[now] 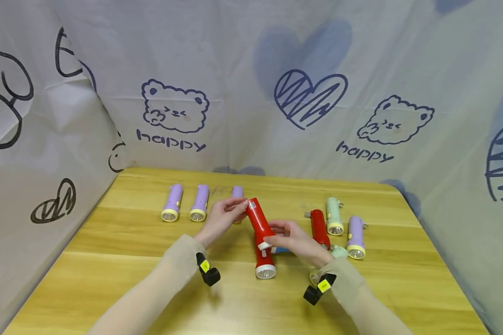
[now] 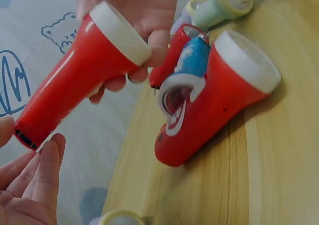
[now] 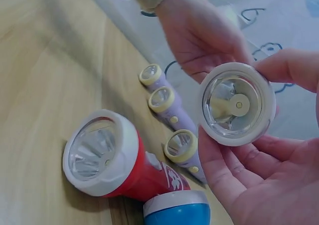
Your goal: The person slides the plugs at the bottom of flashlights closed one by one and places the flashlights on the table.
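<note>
The large red flashlight point(image 1: 257, 218) is in the air above the middle of the table point(image 1: 109, 279), tilted, with its tail to the far left and its white head ring point(image 2: 119, 34) nearer to you. Your right-hand grip point(image 1: 293, 239) is closed around this ring, thumb on one side and fingers on the other. Your left-hand grip point(image 1: 223, 217) is narrowed to a light pinch at the tail.

I judge the body to be stiff, smooth plastic, rather light, so it may slip or turn under your fingertips; the clear lens point(image 3: 227, 105) could get scratched. The ring seems the surest place to hold, while the narrow tail suits steadying.

Below it lies a second red flashlight point(image 1: 265, 271), with a blue flashlight point(image 2: 193, 55) close on its right. Farther right lie a small red flashlight point(image 1: 318, 225), a green flashlight point(image 1: 334, 211) and a purple flashlight point(image 1: 356, 235).
</note>
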A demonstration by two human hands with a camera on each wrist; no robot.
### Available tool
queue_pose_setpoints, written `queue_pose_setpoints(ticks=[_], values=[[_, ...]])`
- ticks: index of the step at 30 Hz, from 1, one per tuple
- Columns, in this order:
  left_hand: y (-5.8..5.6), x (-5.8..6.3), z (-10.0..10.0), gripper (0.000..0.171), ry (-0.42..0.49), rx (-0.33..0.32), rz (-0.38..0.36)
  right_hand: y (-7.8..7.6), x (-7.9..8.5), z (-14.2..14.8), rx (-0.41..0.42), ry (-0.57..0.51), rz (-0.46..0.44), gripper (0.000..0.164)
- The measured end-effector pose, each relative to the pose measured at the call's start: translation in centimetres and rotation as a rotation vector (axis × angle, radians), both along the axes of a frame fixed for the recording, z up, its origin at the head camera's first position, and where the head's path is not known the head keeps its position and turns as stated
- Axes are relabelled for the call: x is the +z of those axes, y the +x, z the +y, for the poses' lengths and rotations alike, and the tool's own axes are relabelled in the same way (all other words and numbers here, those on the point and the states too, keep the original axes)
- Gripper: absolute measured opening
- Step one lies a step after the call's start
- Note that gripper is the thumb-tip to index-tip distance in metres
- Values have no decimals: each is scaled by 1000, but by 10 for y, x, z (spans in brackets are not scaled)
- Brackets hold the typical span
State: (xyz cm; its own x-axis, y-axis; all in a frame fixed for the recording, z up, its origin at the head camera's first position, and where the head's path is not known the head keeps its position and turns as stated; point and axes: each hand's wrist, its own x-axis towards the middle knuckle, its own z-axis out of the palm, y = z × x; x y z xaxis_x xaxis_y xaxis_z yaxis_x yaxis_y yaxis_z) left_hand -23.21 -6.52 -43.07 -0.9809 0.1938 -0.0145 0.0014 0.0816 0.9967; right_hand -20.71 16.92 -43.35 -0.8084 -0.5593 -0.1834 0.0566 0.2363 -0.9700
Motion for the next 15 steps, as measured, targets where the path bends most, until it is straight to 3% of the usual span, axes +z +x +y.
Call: queue_pose_setpoints(ticks=[4,8,15], values=[[1,-2,-6,44,-33,-19,54,-5,-1,2,-34,-63,-108,63],[5,-5,-12,42,-239,-39,185,-13,-1,3,-110,-109,-195,62],[12,-11,-18,42,-608,-73,458,-32,-3,5,-266,-115,-252,58]])
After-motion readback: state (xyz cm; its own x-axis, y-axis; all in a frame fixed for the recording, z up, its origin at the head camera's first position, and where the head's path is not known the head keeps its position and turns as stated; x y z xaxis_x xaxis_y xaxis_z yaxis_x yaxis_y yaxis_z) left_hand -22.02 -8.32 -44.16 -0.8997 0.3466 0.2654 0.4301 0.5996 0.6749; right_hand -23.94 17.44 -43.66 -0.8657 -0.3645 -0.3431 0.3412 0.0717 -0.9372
